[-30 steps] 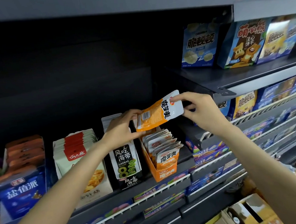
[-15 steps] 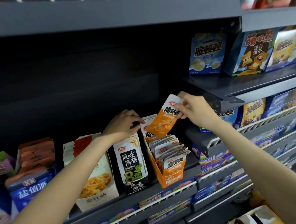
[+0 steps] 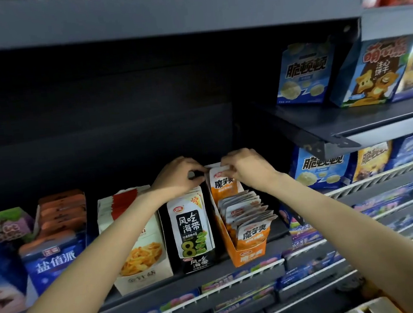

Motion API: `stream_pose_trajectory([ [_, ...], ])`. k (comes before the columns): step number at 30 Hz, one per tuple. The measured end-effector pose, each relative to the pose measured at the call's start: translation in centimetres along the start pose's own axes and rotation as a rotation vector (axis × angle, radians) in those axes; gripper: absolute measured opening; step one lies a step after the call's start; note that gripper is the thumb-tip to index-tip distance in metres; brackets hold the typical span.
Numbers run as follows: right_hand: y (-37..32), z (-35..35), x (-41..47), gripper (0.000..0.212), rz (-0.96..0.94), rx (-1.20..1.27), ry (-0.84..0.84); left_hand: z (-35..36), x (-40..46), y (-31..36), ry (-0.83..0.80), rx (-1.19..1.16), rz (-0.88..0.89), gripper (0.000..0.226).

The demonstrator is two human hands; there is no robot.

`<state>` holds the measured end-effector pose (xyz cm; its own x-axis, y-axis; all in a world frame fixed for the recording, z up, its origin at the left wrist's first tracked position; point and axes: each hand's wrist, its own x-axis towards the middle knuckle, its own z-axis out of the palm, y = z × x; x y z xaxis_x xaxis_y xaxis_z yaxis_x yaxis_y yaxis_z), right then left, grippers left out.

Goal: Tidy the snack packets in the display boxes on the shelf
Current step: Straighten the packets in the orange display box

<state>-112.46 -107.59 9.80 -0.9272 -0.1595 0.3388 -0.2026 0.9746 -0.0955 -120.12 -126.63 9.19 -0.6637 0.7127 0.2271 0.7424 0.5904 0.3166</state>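
An orange display box (image 3: pixel 251 255) on the shelf holds several orange-and-white snack packets leaning forward. One orange packet (image 3: pixel 223 184) stands upright at the back of that box. My right hand (image 3: pixel 246 168) pinches its top edge from the right. My left hand (image 3: pixel 181 177) sits at the packet's top left corner with fingers curled, just above the black seaweed box (image 3: pixel 191 231); whether it grips the packet is hidden by the fingers.
Left of the seaweed box stand a white noodle-snack box (image 3: pixel 140 260), a blue box (image 3: pixel 55 259) and a purple pack (image 3: pixel 1 226). A shelf bracket (image 3: pixel 326 141) juts out at the right under blue biscuit boxes (image 3: pixel 304 74). An upper shelf (image 3: pixel 160 13) hangs overhead.
My right hand has carried the orange packet down from mid-air and turned it upright at the back of the orange box. My left hand has moved right to the packet's top.
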Motion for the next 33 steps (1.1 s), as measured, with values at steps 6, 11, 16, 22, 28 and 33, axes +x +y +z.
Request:
stream_pose_trajectory([
  [6, 0.1, 1.5, 1.1, 0.026, 0.139, 0.135, -0.136, 0.3, 0.0, 0.3, -0.006, -0.006, -0.031, 0.029],
  [11, 0.7, 0.8, 1.0, 0.015, 0.180, 0.339, -0.041, 0.8, 0.3, 1.1, 0.116, 0.016, -0.065, 0.016],
  [16, 1.8, -1.1, -1.4, 0.012, 0.105, 0.524, 0.135, 1.1, 0.3, 1.6, 0.190, 0.191, 0.021, 0.015],
  [22, 3.0, -3.1, -4.3, 0.012, -0.071, 0.391, -0.150, 1.5, -0.4, 2.0, 0.199, 0.231, 0.322, 0.027],
  [28, 2.9, -2.6, -3.3, 0.014, -0.110, 0.276, -0.229, 1.5, -1.4, 3.1, 0.054, 0.034, 0.317, 0.028],
  [33, 1.8, -2.1, -2.2, 0.020, -0.155, 0.079, -0.203, 1.0, -2.5, 3.9, -0.079, -0.114, 0.194, 0.039],
])
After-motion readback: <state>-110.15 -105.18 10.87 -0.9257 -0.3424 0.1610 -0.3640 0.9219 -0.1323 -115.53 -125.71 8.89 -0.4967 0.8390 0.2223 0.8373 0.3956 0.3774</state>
